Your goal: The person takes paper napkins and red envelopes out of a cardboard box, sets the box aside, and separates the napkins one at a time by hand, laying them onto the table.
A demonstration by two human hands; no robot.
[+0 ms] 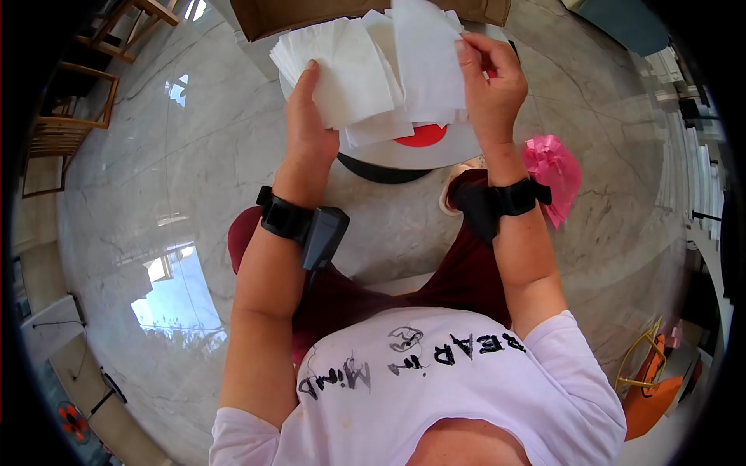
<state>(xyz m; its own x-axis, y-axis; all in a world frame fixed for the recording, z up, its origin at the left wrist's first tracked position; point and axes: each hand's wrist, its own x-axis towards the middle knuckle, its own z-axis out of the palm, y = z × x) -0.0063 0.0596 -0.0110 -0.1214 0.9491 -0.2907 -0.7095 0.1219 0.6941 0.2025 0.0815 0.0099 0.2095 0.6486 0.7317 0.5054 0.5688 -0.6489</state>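
Observation:
My left hand holds a fanned stack of white paper sheets, its thumb lying on top. Between the thumb and fingers of my right hand is the edge of a single white sheet, raised beside the stack. More white sheets lie underneath, on a round white tabletop. Part of a red round patch shows on the tabletop below the papers. The fingers of my left hand are mostly hidden under the stack.
An open cardboard box stands at the far side of the round top. A pink plastic bag is on the floor to the right. Wooden chairs stand at the upper left, and an orange item lies at the lower right.

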